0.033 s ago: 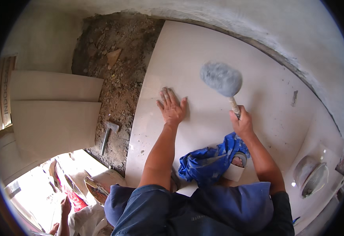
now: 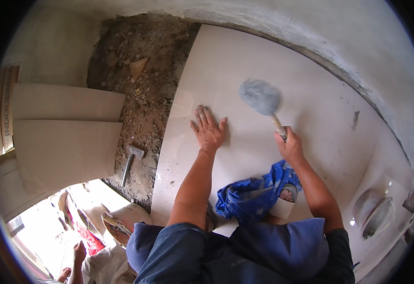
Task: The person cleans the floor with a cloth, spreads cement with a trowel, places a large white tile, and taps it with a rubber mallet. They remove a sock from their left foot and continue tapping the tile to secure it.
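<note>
My left hand (image 2: 209, 130) lies flat, fingers spread, on a large cream floor tile (image 2: 245, 61). My right hand (image 2: 290, 147) grips the wooden handle of a mallet whose round grey head (image 2: 260, 97) hovers blurred just above the tile, right of my left hand. A crumpled blue cloth (image 2: 249, 199) lies on the tile by my knees.
Left of the tile is a bed of brown rubble (image 2: 145, 85) with a metal hammer (image 2: 130, 163) lying on it. Loose cream tiles (image 2: 65, 142) lean at far left. A rough plastered wall (image 2: 311, 28) curves behind. Another person's hand (image 2: 79, 251) shows at lower left.
</note>
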A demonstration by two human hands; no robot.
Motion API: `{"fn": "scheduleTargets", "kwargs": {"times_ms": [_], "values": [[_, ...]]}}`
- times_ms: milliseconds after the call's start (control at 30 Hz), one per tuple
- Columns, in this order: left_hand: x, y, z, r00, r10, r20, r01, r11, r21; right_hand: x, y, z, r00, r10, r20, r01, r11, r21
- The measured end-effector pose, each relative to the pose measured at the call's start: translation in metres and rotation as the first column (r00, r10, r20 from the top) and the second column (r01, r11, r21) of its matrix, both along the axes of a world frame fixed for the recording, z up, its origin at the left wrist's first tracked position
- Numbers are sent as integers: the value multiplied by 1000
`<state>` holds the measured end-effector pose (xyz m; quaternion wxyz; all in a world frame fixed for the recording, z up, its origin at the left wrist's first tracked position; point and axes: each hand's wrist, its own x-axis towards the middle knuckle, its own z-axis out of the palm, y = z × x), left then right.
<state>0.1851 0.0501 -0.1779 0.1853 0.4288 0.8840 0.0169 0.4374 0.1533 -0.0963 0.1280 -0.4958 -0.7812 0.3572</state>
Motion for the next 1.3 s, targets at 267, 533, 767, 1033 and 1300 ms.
{"fn": "scheduleTargets", "kwargs": {"times_ms": [267,533,767,1033,1300], "values": [[-3,-2,6,998,5,64,-2,999,-35,-48,12,-21,983,99,-157,-103,995,-15],[-13,39,21,997,-71,10,70,997,31,-59,30,9,1000,2,13,0,993,-117],[-43,104,35,953,-302,37,304,943,-136,-107,82,-10,968,-85,-234,80,996,-31],[-41,109,48,950,-307,54,310,917,-252,-137,97,-28,995,-84,57,79,994,81],[-40,98,22,937,-347,-43,338,931,-136,-75,65,-36,981,-146,128,136,987,83]]}}
